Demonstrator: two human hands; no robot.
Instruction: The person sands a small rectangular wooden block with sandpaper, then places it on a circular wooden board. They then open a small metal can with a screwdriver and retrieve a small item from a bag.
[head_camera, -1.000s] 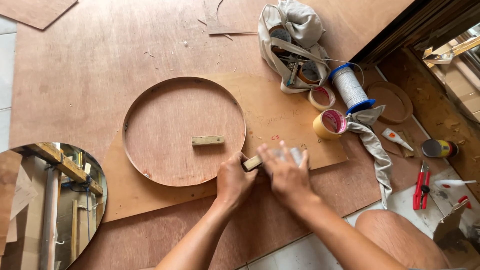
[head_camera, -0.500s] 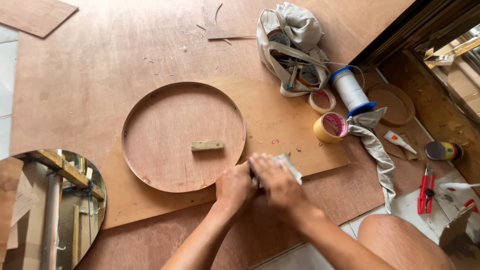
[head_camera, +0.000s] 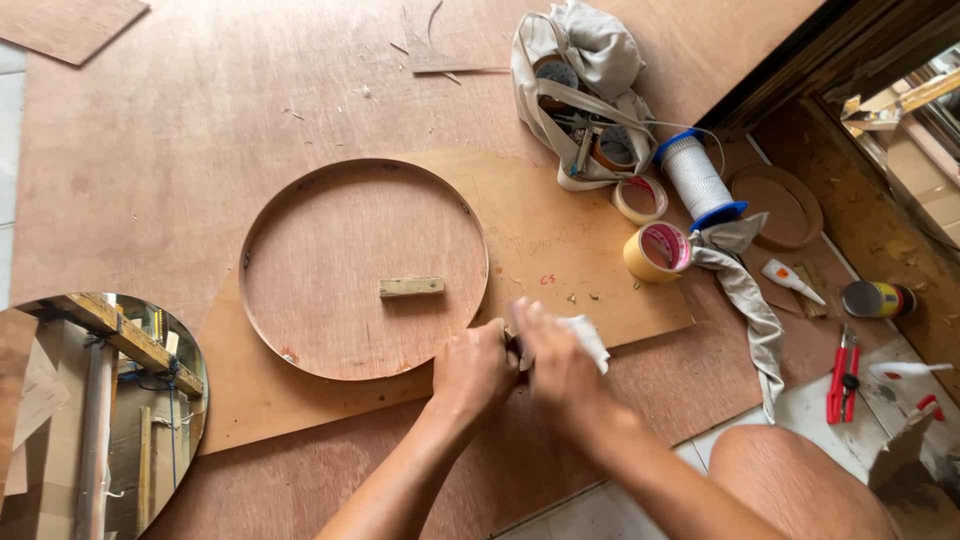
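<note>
1. The left hand (head_camera: 472, 368) and right hand (head_camera: 556, 362) are pressed close together at the lower right edge of the round wooden tray (head_camera: 362, 267), which serves as the landmark here.
2. The right hand is closed around a piece of white paper or cloth (head_camera: 585, 338); its motion is blurred.
3. The left hand is curled tight around something small held between the 2 hands; what it is cannot be made out.
4. A small wooden block (head_camera: 411, 287) lies flat inside the tray, right of the tray's middle.
5. The tray rests on a pale plywood sheet (head_camera: 560, 265), which lies on a larger reddish board (head_camera: 150, 140).
6. Right of the tray stand 2 rolls of tape (head_camera: 657, 251), the nearer one yellowish with a pink inner ring.
7. Further right of the tray lies a spool of white thread (head_camera: 696, 178) with blue ends.
8. Above and right of the tray sits a grey cloth bag (head_camera: 585, 70) holding more rolls.
9. Far right of the tray lie red pliers (head_camera: 844, 378) and a small tin (head_camera: 878, 299).
10. Lower left of the tray, a round mirror (head_camera: 95, 410) reflects wooden beams.
11. The person's bare knee (head_camera: 800, 485) shows lower right of the tray.
</note>
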